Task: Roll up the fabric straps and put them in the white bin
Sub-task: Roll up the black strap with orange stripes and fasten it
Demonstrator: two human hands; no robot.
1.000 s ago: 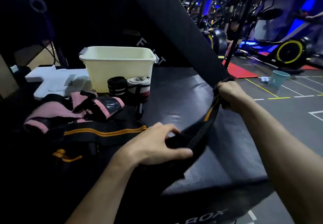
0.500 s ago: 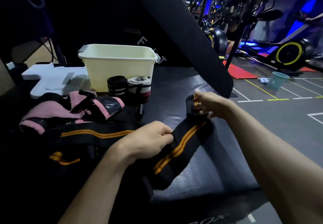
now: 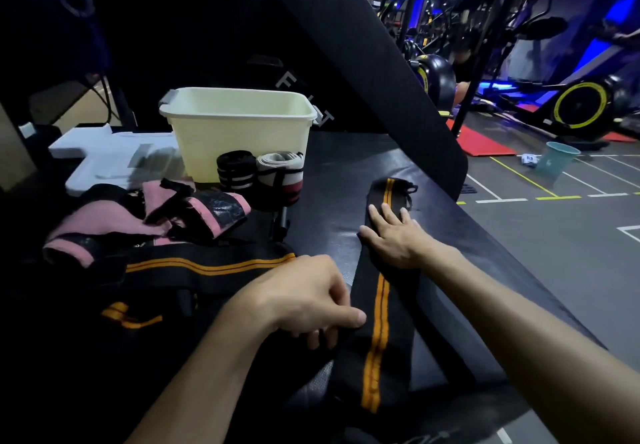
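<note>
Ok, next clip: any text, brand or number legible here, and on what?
"F" and "T": pale letters with an unreadable one between, on the dark upright panel behind the white bin.
Pale lettering at the mat's near edge: cut off, unreadable.
Small white item on the floor: print blurred.

Two bare forearms reach forward from the bottom edge, angled toward each other. The right hand (image 3: 393, 239) lies palm down with its fingers straight and spread, pointing away from the body, the wrist nearly level. The left hand (image 3: 311, 300) sits nearer the body, knuckles up, its fingers curled under and the thumb stretched out to the right, pinching at dark cloth beneath it. The two hands are apart.
</note>
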